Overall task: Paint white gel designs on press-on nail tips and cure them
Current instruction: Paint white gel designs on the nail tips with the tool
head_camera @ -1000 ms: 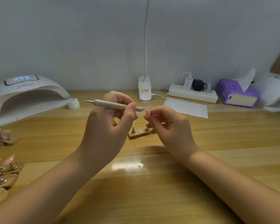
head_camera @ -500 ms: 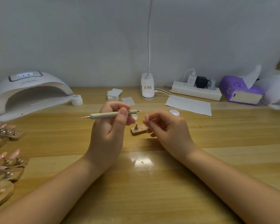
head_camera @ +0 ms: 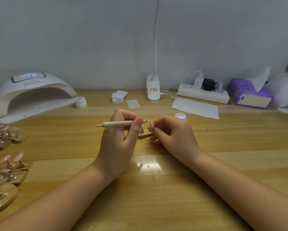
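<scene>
My left hand [head_camera: 118, 140] grips a cream dotting pen [head_camera: 118, 123] held level, its metal tip pointing right. That tip touches or nearly touches a pale pink nail tip [head_camera: 151, 125] pinched in the fingers of my right hand [head_camera: 171, 135]. Between and behind my hands a small wooden nail holder [head_camera: 145, 135] lies on the table, partly hidden. An open pot of white gel [head_camera: 180, 116] stands just behind my right hand. The white curing lamp [head_camera: 31, 95] sits at the back left with its display lit.
Wooden holders with several pink nail tips [head_camera: 6, 164] crowd the left edge. A closed gel pot [head_camera: 81, 102], wipe pads [head_camera: 118, 96], a lamp base [head_camera: 153, 90], a paper sheet [head_camera: 196, 108], a power strip [head_camera: 203, 94] and a purple tissue pack [head_camera: 249, 94] line the back.
The view has tilted up, showing more of the table's back. The pen drew back from the nail tip to the left half a second ago, then returned to it.
</scene>
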The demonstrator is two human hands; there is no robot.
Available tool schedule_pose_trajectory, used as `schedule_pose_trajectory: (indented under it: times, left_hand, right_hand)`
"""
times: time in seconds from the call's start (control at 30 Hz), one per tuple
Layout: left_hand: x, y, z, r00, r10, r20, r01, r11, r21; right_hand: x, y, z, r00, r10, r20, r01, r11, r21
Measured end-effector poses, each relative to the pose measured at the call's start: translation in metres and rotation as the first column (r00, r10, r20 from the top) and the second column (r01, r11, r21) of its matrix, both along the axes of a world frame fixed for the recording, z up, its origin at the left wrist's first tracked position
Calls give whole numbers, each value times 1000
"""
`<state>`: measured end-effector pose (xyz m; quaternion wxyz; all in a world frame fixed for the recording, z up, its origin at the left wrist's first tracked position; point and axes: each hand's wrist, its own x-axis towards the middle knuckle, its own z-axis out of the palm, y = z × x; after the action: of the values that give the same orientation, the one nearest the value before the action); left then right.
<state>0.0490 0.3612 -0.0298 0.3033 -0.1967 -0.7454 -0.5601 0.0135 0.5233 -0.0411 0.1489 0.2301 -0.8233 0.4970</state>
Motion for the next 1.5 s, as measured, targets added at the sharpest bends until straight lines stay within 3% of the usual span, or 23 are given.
schedule_pose_trajectory:
  times: [1.5]
  left_hand:
    - [-6, -1, -7, 1000, -17, 23, 17, 1000, -18]
  right_hand:
    - [-1, -2, -2, 1000, 14, 4, -14, 1000, -8]
